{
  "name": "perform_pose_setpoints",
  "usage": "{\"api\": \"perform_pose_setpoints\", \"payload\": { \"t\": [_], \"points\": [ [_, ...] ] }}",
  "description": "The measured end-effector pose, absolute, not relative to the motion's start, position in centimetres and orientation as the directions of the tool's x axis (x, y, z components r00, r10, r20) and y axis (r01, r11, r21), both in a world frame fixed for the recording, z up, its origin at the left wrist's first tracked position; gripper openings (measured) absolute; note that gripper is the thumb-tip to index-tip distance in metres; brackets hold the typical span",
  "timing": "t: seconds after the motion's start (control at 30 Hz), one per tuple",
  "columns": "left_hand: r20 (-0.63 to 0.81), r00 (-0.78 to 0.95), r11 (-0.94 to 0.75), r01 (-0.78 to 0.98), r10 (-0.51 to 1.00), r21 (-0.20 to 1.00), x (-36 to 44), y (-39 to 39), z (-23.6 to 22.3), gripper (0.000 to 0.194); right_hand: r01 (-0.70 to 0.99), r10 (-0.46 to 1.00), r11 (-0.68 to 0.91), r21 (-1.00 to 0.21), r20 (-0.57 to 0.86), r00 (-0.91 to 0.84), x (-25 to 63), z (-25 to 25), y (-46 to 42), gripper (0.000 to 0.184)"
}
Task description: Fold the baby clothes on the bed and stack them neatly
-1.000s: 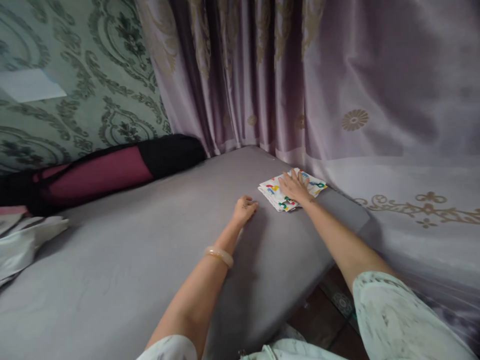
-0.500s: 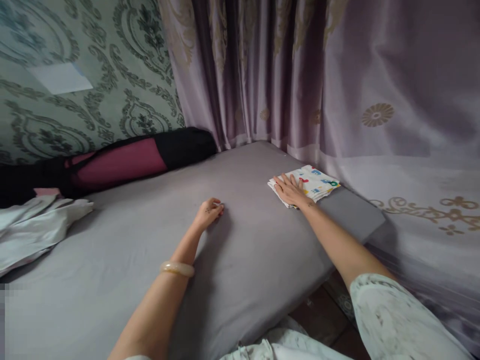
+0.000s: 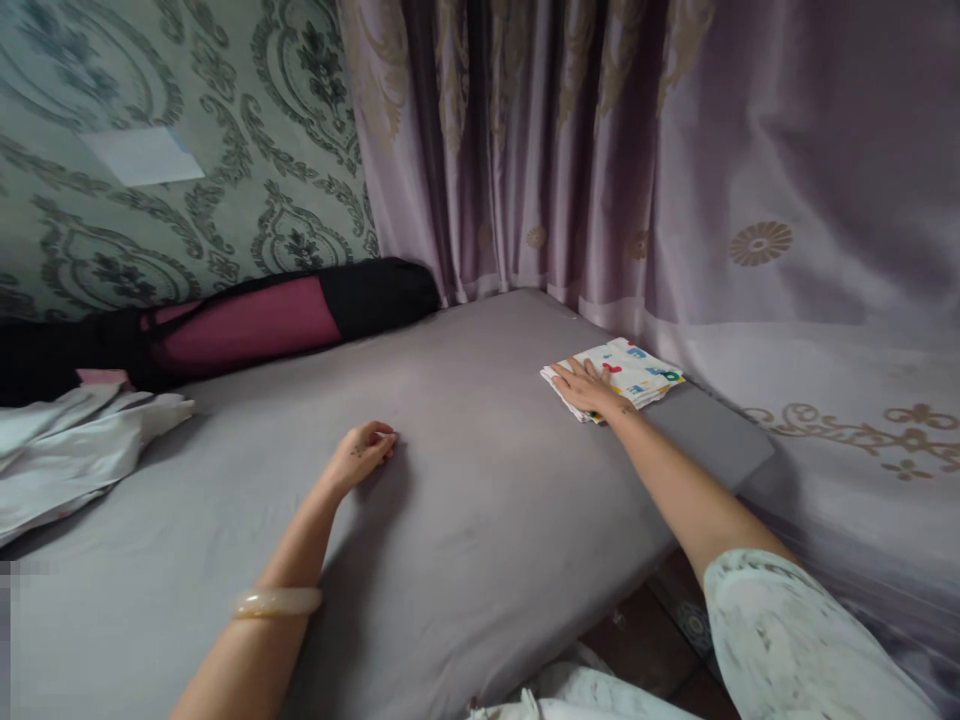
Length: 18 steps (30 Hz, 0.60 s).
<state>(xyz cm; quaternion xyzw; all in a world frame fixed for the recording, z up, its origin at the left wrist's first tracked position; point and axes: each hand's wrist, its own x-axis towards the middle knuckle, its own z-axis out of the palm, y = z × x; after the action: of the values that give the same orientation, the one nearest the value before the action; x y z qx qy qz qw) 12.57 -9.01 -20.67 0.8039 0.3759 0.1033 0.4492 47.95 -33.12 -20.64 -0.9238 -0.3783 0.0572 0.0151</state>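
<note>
A folded white cloth (image 3: 634, 365) printed with coloured pictures lies in layers near the right edge of the bed. My right hand (image 3: 583, 386) rests flat on its left part, fingers spread, pressing without grasping. My left hand (image 3: 363, 452) hovers low over the grey bed sheet (image 3: 465, 500), its shadow falling just to the right. The fingers of that hand are curled in toward the thumb, and nothing shows between them. A pale bangle (image 3: 277, 602) sits on the left forearm.
Crumpled light-coloured clothes (image 3: 82, 440) lie at the left of the bed. A long black and maroon bag (image 3: 247, 325) stretches along the patterned wall (image 3: 247, 120). Purple curtains (image 3: 697, 200) hang behind and to the right. The bed's edge drops to a tiled floor (image 3: 637, 640).
My left hand has moved left and nearer to me, away from the folded cloth. The right hand stays on the cloth, and the view has shifted slightly.
</note>
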Motion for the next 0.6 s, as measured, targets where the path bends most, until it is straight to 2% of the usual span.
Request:
{"api": "perform_pose_setpoints", "payload": {
  "t": [0.07,0.17,0.3,0.43,0.6],
  "points": [
    [-0.174,0.673,-0.308,0.532,0.719,0.789,11.2,-8.4,-20.8,0.047,0.649,0.657,-0.752,-0.113,-0.05,0.752,48.1,-20.4,-33.2,0.06],
    [-0.185,0.638,-0.278,0.553,0.747,0.786,9.8,-7.8,-21.0,0.049,0.503,0.498,-0.852,-0.145,0.073,0.864,48.4,-20.5,-33.7,0.066],
    [-0.149,0.645,-0.33,0.558,0.749,0.761,9.5,-7.6,-21.4,0.049,0.334,0.334,-0.925,-0.182,0.032,0.942,49.0,-21.2,-34.3,0.073],
    [-0.123,0.671,-0.411,0.577,0.731,0.706,9.9,-7.7,-21.6,0.047,0.316,0.326,-0.929,-0.191,-0.02,0.945,49.1,-21.6,-34.3,0.075],
    [-0.131,0.687,-0.416,0.568,0.715,0.71,9.9,-7.6,-21.8,0.045,0.31,0.325,-0.934,-0.177,-0.06,0.944,48.9,-21.4,-34.0,0.076]
  ]
}}
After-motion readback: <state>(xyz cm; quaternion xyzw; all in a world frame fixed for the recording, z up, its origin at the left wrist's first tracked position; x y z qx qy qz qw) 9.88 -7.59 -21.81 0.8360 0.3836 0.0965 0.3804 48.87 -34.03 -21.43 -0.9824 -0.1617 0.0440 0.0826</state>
